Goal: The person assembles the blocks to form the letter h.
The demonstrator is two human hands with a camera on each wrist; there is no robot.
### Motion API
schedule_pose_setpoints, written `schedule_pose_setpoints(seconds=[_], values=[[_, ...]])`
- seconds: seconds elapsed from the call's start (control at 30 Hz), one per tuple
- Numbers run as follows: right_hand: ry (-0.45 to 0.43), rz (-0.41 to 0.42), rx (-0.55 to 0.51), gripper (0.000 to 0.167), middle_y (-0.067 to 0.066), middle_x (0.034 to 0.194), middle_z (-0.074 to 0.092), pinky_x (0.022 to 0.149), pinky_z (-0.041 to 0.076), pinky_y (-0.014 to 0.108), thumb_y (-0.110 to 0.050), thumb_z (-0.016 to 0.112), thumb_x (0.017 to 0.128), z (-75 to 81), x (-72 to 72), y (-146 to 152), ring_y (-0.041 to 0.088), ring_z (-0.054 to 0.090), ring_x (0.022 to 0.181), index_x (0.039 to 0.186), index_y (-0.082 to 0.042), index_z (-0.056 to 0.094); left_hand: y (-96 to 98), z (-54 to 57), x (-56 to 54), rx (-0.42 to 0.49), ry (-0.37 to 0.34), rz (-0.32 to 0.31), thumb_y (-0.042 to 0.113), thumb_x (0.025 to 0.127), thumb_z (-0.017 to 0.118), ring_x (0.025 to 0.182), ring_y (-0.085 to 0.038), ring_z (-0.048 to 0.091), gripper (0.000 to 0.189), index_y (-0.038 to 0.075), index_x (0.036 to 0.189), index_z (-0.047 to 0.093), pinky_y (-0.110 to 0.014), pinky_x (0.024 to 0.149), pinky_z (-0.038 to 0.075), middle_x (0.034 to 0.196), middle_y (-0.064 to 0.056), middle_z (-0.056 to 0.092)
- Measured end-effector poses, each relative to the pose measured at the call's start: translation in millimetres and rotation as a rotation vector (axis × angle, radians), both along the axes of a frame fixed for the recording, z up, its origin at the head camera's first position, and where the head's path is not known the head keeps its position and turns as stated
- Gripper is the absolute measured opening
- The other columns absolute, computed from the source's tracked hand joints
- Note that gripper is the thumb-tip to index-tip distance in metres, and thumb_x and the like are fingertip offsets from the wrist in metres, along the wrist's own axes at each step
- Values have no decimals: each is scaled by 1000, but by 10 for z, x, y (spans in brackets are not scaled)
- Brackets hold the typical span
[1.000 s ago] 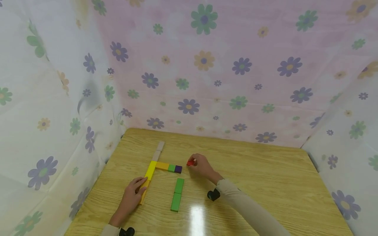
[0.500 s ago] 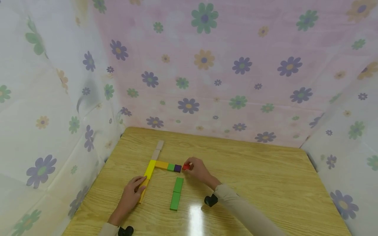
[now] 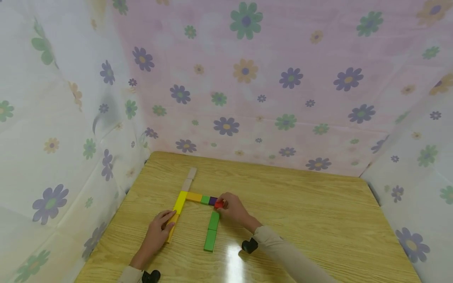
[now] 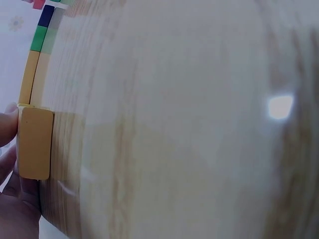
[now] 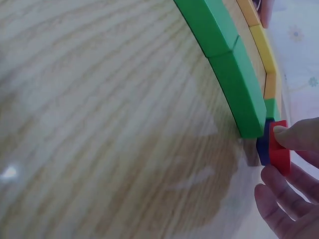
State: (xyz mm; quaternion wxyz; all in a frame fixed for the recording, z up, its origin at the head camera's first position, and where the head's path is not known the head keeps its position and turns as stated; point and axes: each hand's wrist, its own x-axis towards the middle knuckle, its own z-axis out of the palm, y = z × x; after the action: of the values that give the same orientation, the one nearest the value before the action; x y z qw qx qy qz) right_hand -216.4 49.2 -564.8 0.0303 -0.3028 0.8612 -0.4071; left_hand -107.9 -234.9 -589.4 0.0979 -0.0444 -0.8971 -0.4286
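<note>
Between thumb and fingers my right hand [image 3: 233, 208] pinches a small red block [image 3: 219, 204]. It sits at the right end of a short row, close against the dark purple block [image 3: 212, 201], with a green block [image 3: 205, 200] and an orange block [image 3: 194, 197] further left. Two long green blocks [image 3: 211, 232] lie end to end just below the red one. My left hand [image 3: 153, 234] holds a long orange block [image 4: 36, 143] by its sides, partly hidden under the fingers. That block adjoins a yellow block [image 3: 181, 202], and two pale wooden blocks [image 3: 189, 179] continue the line upward.
The wooden table [image 3: 301, 204] has its far edge against a flower-printed curtain [image 3: 244, 110], with more of this cloth at both sides. Dark wrist devices [image 3: 250, 245] are worn below the hands.
My right hand has carried the red block left and slightly nearer, from apart from the row to the purple block's side. The left hand has stayed in place.
</note>
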Motion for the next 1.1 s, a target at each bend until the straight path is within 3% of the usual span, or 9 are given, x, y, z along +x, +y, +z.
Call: schedule_pose_setpoints(seconds=[0.6,0.87,1.1], values=[[77,-2,-92,15,11,93,60,62,47,22,5,72,79,-31,147,-32,14,53,74,93,1,68,-4,-5,-11,-25,46,-2,1,88,65,99,-25,56,38,3,126,61,-29,69,48,124,-15,56],[83,9,-68,13,11,97,61,65,46,25,1,72,82,-50,185,-33,20,55,78,94,-2,69,0,-16,-1,-20,48,3,1,88,65,98,-25,55,38,3,126,61,-28,68,47,124,-16,56],[55,21,-28,13,7,98,59,67,48,22,-4,71,84,-102,235,-23,16,57,79,97,-5,68,15,-30,17,-16,114,-8,-3,86,65,87,-20,53,38,0,124,62,-26,64,45,120,-18,56]])
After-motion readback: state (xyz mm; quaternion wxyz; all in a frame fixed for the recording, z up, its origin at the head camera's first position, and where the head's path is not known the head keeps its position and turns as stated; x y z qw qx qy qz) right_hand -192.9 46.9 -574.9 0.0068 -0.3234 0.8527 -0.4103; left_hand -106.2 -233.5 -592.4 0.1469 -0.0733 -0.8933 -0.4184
